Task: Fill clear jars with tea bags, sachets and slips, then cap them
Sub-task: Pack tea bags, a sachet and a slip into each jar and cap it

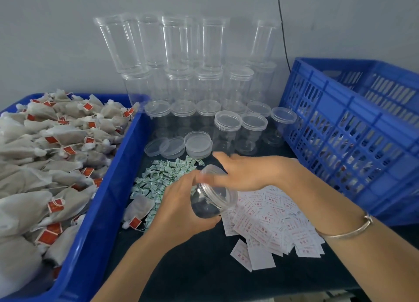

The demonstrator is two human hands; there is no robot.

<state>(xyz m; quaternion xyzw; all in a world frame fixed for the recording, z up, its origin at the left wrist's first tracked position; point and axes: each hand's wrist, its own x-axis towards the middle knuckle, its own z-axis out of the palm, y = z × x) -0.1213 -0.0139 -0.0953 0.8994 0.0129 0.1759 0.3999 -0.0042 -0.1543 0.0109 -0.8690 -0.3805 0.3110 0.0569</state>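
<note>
Slips (272, 222) on the desk (204, 267): red print, too blurry to read. Left hand (181, 208) fingers wrap an empty, tilted jar (210, 199) just above them. Right hand (244, 172) fingers are blurred on it, so can't tell the grip. Further back: green sachets (158, 179), red-tagged tea bags (45, 154) in a blue tray (118, 177), stacked capped jars (181, 74).

1. 1 view only: a wide-angle camera on the person's head, facing forward and down over the table (204, 274).
2. Close: left hand (181, 211), right hand (244, 174) and clear jar (210, 202) fill lower centre.
3. Wall (45, 40) closes the far side.
</note>
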